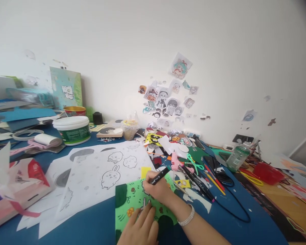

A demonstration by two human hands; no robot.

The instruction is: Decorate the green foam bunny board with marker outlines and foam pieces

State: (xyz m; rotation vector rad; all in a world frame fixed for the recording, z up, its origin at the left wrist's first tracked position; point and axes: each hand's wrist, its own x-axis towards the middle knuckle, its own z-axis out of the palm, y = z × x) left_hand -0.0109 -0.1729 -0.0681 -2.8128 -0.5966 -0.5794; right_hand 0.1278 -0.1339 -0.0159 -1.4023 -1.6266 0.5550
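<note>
My right hand (154,185) grips a black marker (160,175), holding it slanted over the upper part of a bright green sheet (122,207). The marker's tip is hidden behind my fingers. Dark green patches, small orange and brown flowers and black strokes cover the sheet. My left hand (140,227) lies on its lower half with the fingers stretched out, covering part of a drawn figure. Beyond it, to the left, is a white paper (91,180) with outlined cartoon animals, one a rabbit.
A pink glue gun (177,161), green scissors (193,162), pens and paper scraps crowd the right side. A white tub (72,131) stands at left behind the papers. A red-and-white bag (28,183) sits near left; a glass jar (238,158) stands at right.
</note>
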